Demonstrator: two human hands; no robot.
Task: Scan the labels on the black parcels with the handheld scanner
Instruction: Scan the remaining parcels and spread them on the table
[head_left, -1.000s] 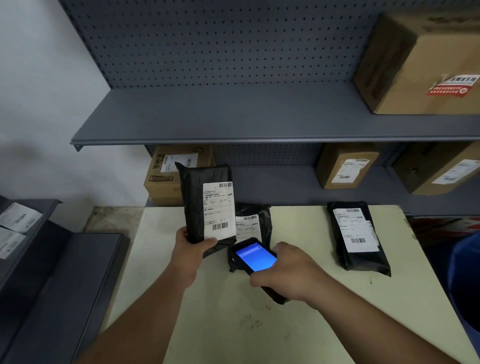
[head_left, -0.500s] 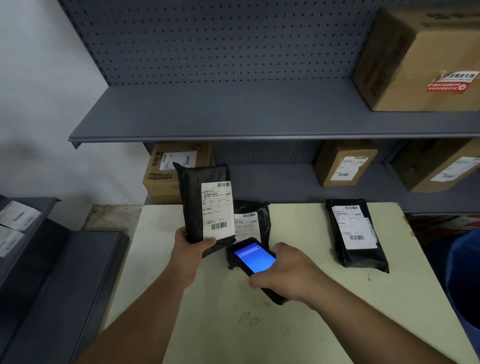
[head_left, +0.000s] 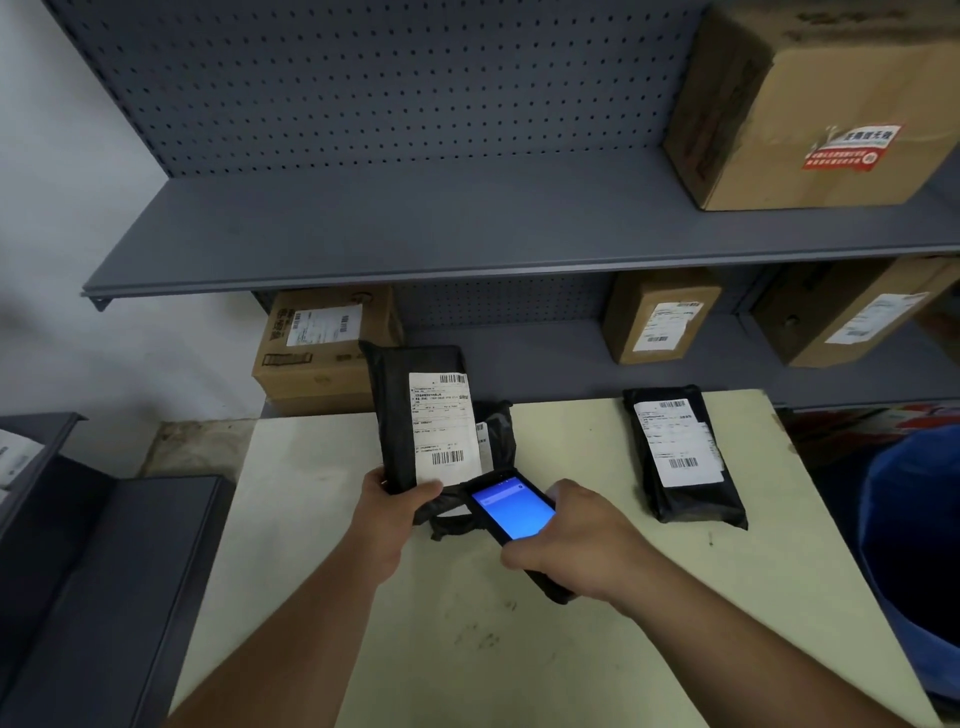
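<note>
My left hand (head_left: 390, 514) grips the bottom of a black parcel (head_left: 397, 415) and holds it upright, its white barcode label facing me. My right hand (head_left: 576, 540) holds the handheld scanner (head_left: 511, 506), whose blue screen is lit; the scanner's top end sits just below the label. A second black parcel (head_left: 500, 423) lies on the table behind the held one, mostly hidden. A third black parcel (head_left: 680, 454) with a white label lies flat on the table to the right.
The pale table (head_left: 467, 649) stands against grey shelving (head_left: 415, 239). Cardboard boxes sit on the shelves: one at the upper right (head_left: 810, 104), three on the lower level (head_left: 322, 343) (head_left: 660, 317) (head_left: 852, 312). A blue bin (head_left: 914, 545) is at the right, a dark cabinet (head_left: 93, 571) at the left.
The held parcel has shifted slightly right and now covers more of the parcel behind it. The scanner stays just below the label.
</note>
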